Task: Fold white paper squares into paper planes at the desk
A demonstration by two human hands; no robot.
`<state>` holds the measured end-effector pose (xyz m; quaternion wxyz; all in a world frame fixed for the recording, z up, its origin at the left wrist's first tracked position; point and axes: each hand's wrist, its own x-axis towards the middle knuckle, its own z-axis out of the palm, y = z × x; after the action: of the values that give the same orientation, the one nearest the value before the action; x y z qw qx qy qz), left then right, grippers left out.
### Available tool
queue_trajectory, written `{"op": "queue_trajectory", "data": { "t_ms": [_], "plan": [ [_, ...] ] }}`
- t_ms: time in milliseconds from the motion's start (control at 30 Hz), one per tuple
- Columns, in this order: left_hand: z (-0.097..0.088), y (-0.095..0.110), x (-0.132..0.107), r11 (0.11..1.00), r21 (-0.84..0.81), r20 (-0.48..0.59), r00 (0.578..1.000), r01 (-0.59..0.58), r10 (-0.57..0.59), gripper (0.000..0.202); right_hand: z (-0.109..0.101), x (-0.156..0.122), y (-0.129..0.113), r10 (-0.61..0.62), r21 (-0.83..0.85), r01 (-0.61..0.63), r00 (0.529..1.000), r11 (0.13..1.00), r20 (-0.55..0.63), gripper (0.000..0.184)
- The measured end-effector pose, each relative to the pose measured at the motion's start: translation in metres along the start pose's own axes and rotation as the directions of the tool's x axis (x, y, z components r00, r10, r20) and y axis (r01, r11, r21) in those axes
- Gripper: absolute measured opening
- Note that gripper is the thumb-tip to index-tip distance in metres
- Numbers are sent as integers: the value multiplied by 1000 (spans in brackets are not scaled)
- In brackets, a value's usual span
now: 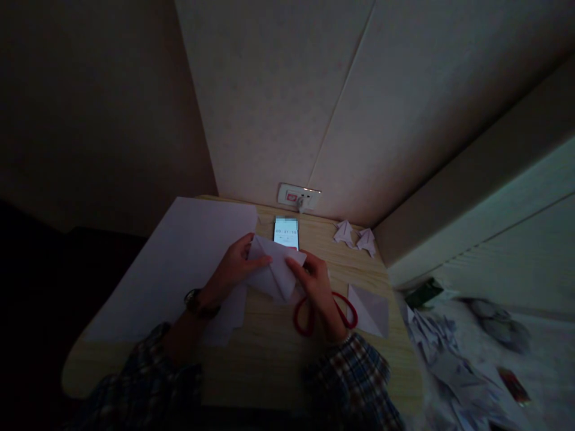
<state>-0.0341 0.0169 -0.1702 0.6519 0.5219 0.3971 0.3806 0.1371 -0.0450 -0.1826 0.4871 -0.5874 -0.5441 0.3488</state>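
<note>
— Hands: count, state?
— Two. Left hand (231, 263) and right hand (315, 280) each pinch one folded paper (279, 278), held between them over the table (269, 359), near one phone (286, 232).
— Others?
— One pair of scissors (354, 312), red-handled, partly hidden by right hand. Two paper figures (344, 233), far right corner. One creased sheet (372, 308), right side. White paper (179, 257) at left; can't tell sheet count.
</note>
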Motion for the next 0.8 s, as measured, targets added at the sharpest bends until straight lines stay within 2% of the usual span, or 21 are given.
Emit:
{"op": "queue_trajectory", "data": {
  "t_ms": [67, 200, 267, 533, 800],
  "plan": [
    [1, -1, 0, 1000, 19, 9, 1000, -7, 7, 42, 1, 0, 0, -9, 7, 9, 1000, 1000, -19, 30],
    [3, -2, -1, 997, 63, 19, 999, -33, 32, 64, 4, -2, 0, -33, -2, 33, 998, 999, -62, 29],
    [3, 0, -2, 998, 67, 30, 999, -22, 20, 68, 5, -3, -1, -26, -12, 25, 997, 1000, -77, 29],
    [1, 4, -5, 997, 13, -16, 997, 79, -79, 56, 4, -4, -5, -32, -6, 32, 997, 999, -69, 28],
    [-1, 4, -2, 997, -26, -100, 992, 72, -74, 61, 3, -3, -4, -41, 18, 43, 996, 999, -79, 29]
  ]
}}
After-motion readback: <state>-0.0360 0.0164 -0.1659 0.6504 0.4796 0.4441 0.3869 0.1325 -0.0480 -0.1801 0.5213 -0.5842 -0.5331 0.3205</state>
